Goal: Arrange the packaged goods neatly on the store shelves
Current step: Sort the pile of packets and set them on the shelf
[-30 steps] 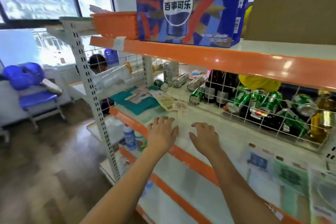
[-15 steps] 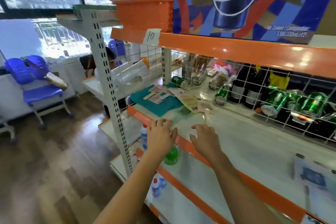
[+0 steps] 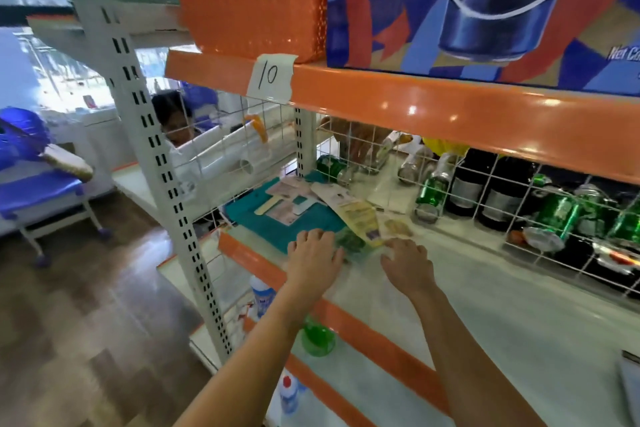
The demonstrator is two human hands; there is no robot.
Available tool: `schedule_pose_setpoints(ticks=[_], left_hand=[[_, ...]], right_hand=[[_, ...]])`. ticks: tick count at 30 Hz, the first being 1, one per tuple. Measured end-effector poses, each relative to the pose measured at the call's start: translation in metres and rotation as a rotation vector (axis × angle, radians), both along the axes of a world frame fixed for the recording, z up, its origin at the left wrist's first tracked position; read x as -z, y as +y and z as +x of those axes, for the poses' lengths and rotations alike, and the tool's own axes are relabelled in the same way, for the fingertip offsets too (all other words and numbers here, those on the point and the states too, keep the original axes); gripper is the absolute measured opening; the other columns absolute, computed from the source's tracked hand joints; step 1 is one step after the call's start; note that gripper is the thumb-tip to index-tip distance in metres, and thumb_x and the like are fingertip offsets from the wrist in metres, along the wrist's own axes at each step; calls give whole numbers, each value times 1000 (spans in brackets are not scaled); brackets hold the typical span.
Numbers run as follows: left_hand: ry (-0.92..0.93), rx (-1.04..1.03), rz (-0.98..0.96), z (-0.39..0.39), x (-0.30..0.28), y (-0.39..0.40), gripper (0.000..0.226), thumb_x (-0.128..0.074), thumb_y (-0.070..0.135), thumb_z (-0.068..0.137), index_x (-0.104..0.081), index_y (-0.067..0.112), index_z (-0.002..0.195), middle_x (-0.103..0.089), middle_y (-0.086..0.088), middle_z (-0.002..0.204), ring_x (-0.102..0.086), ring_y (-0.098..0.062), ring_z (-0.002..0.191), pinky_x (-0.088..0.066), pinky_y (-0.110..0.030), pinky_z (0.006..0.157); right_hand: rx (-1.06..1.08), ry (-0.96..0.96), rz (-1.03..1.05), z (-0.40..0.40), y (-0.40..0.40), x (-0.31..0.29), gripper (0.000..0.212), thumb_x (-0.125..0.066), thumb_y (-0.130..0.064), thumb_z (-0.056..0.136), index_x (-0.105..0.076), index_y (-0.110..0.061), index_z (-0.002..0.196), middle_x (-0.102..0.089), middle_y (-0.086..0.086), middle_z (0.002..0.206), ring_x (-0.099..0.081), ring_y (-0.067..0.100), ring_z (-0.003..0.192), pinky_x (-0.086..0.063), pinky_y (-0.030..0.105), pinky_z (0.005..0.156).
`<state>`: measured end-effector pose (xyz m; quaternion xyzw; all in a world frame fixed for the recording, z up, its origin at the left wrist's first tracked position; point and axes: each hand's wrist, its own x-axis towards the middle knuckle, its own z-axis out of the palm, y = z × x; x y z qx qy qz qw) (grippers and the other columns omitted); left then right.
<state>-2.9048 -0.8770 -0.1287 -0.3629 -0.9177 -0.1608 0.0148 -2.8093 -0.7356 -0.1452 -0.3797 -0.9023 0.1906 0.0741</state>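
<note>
Both hands reach over the white middle shelf [image 3: 502, 308] with its orange front edge. My left hand [image 3: 313, 262] is palm down, fingers apart, its tips at a green packet [image 3: 351, 241] and beside a teal cloth [image 3: 277, 218]. My right hand [image 3: 408, 265] is palm down just right of that packet, fingertips by a small yellow packet [image 3: 396, 227]. A long yellow packet [image 3: 360, 215] and several flat pink and white packets [image 3: 291, 201] lie on the cloth beyond the hands. Neither hand holds anything.
A wire grid [image 3: 540, 215] backs the shelf, with green cans [image 3: 557, 215] and dark bottles [image 3: 498, 187] behind it. Above sit an orange basket [image 3: 256, 14] and a blue Pepsi carton [image 3: 485, 7]. Bottles [image 3: 261, 298] stand on lower shelves. A person [image 3: 173, 121] sits behind; blue chair [image 3: 38, 177] at left.
The view has shifted left and closer along the shelf. Both hands have moved forward to the packets by the teal cloth, still empty.
</note>
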Motion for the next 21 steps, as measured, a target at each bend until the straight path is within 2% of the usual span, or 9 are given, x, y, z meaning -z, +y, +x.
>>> schedule_pose_setpoints(ticks=[7, 14, 21], left_hand=[[-35, 135, -48, -22, 9, 52, 41, -38, 39, 99, -48, 19, 134, -43, -5, 138, -33, -26, 129, -27, -42, 106], [-2, 282, -67, -44, 16, 83, 40, -37, 37, 99, -54, 13, 127, -47, -7, 135, -35, -27, 128, -27, -43, 104], [40, 437, -155, -68, 26, 84, 41, -34, 35, 100, -51, 13, 130, -42, -12, 137, -30, -29, 132, -27, -46, 106]], right_hand=[[111, -46, -22, -17, 31, 9, 46, -41, -30, 97, -35, -19, 142, -40, 13, 138, -37, 33, 125, -38, 41, 99], [286, -103, -22, -27, 39, 20, 46, -44, -34, 96, -41, -9, 134, -43, 14, 135, -38, 33, 125, -37, 40, 100], [424, -191, 5, -40, 30, 22, 43, -43, -31, 94, -44, -10, 131, -42, 11, 133, -37, 30, 125, -36, 38, 99]])
